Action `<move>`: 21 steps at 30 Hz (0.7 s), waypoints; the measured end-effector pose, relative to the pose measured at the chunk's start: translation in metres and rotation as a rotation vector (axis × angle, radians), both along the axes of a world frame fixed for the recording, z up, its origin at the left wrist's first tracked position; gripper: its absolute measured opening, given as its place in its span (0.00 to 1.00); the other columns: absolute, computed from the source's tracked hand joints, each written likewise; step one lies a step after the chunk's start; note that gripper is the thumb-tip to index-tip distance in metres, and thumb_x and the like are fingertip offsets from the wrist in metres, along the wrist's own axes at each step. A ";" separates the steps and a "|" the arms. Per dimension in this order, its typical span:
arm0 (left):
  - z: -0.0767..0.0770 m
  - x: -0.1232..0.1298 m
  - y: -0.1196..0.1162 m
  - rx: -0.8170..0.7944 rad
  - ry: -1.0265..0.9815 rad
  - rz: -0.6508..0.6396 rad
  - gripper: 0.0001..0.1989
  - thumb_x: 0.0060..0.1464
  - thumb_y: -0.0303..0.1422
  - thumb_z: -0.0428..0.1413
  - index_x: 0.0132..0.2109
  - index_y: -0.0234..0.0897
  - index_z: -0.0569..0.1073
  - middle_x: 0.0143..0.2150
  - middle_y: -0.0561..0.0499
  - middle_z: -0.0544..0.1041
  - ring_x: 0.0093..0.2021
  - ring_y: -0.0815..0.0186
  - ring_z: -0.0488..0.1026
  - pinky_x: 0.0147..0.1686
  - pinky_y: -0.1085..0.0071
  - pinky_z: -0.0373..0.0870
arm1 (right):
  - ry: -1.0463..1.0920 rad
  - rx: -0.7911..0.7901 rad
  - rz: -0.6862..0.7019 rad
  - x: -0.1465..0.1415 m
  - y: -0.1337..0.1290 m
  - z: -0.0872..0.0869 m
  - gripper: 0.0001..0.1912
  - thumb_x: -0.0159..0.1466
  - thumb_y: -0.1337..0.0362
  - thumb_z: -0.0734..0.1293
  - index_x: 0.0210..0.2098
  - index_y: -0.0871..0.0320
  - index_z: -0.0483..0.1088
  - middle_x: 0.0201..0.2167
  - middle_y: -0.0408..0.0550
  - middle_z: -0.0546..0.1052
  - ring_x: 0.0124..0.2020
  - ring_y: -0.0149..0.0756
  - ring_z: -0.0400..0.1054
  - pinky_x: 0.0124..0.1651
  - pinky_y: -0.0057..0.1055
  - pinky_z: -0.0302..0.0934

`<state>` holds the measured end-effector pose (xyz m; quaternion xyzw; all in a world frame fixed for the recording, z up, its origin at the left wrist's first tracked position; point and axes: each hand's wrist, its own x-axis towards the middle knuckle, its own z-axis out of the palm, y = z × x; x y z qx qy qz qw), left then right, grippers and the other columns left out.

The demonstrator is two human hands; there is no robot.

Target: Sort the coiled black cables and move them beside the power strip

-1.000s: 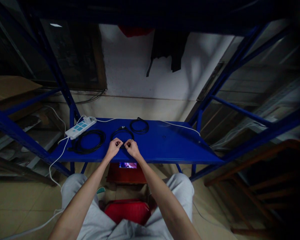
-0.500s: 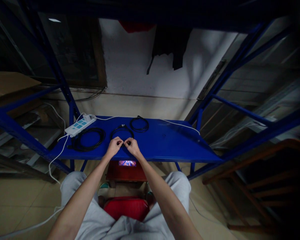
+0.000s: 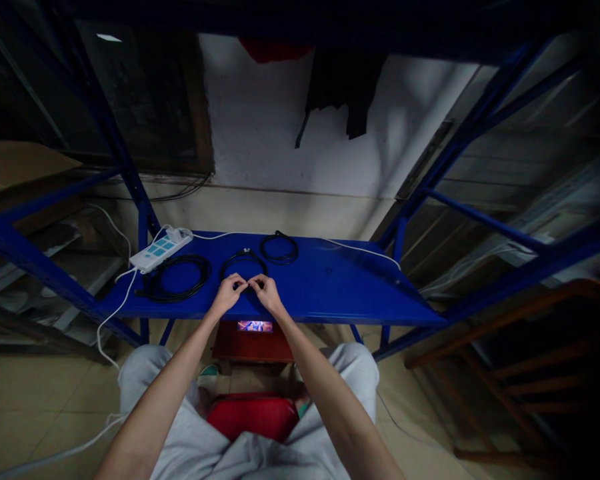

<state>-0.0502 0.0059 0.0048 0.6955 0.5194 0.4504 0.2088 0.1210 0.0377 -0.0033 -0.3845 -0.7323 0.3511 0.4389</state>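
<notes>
My left hand (image 3: 230, 292) and my right hand (image 3: 265, 291) meet over the near side of a looped black cable (image 3: 245, 253) on the blue shelf. Both are closed in a pinch, thumbs and forefingers almost touching. The near part of the loop runs in under my fingers, which hide it, and a small dark bit shows between them. A light-coloured connector (image 3: 247, 251) sits at the loop's far side. To the left lies a larger coil of black cable (image 3: 204, 280); a smaller black coil (image 3: 295, 252) rests behind and to the right.
A white power strip (image 3: 160, 252) with blue sockets stands at the shelf's left end, its white cord hanging down. Blue posts (image 3: 400, 243) frame the blue shelf (image 3: 330, 293). Beneath it are a lit screen (image 3: 255, 326) and a red-brown stool (image 3: 250, 347).
My fingers have shifted very slightly at the near side of the loop, still pinched together. My legs moved a little; the cables lie where they were.
</notes>
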 end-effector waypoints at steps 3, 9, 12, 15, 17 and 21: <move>0.001 -0.005 0.002 -0.024 -0.071 0.007 0.06 0.56 0.28 0.55 0.31 0.34 0.76 0.33 0.50 0.75 0.35 0.65 0.71 0.37 0.69 0.64 | -0.031 -0.006 0.009 0.001 -0.001 0.000 0.10 0.65 0.65 0.61 0.43 0.56 0.73 0.34 0.44 0.77 0.35 0.35 0.71 0.42 0.29 0.62; 0.006 -0.007 0.002 -0.009 -0.102 -0.059 0.11 0.56 0.26 0.51 0.26 0.35 0.72 0.31 0.50 0.74 0.36 0.64 0.71 0.41 0.67 0.66 | -0.137 -0.017 -0.106 -0.005 0.000 0.001 0.18 0.59 0.75 0.57 0.44 0.56 0.70 0.28 0.42 0.75 0.32 0.35 0.69 0.39 0.28 0.60; 0.008 -0.004 0.001 0.000 -0.093 -0.057 0.10 0.58 0.30 0.53 0.29 0.35 0.75 0.33 0.48 0.76 0.39 0.62 0.72 0.45 0.65 0.67 | -0.078 -0.010 -0.100 -0.005 0.001 0.003 0.17 0.59 0.75 0.57 0.43 0.56 0.71 0.28 0.44 0.75 0.33 0.37 0.69 0.41 0.29 0.61; 0.009 -0.007 -0.003 0.049 -0.136 0.006 0.12 0.62 0.35 0.52 0.37 0.37 0.79 0.41 0.45 0.77 0.47 0.59 0.73 0.52 0.61 0.67 | 0.127 0.031 -0.156 0.008 0.001 0.003 0.17 0.60 0.72 0.56 0.45 0.57 0.71 0.37 0.49 0.76 0.40 0.38 0.70 0.47 0.32 0.62; 0.008 -0.014 -0.009 0.088 -0.166 0.110 0.15 0.65 0.38 0.48 0.45 0.39 0.79 0.48 0.44 0.76 0.53 0.58 0.72 0.57 0.58 0.65 | 0.227 0.046 -0.276 0.029 0.003 0.001 0.18 0.59 0.71 0.56 0.45 0.58 0.71 0.41 0.51 0.76 0.43 0.38 0.69 0.50 0.34 0.62; 0.003 -0.035 -0.026 0.067 -0.013 0.128 0.16 0.66 0.40 0.49 0.55 0.43 0.74 0.56 0.45 0.73 0.58 0.58 0.69 0.62 0.55 0.63 | 0.124 -0.029 -0.261 0.084 0.014 -0.002 0.19 0.50 0.71 0.56 0.38 0.59 0.72 0.37 0.50 0.76 0.35 0.37 0.69 0.41 0.32 0.65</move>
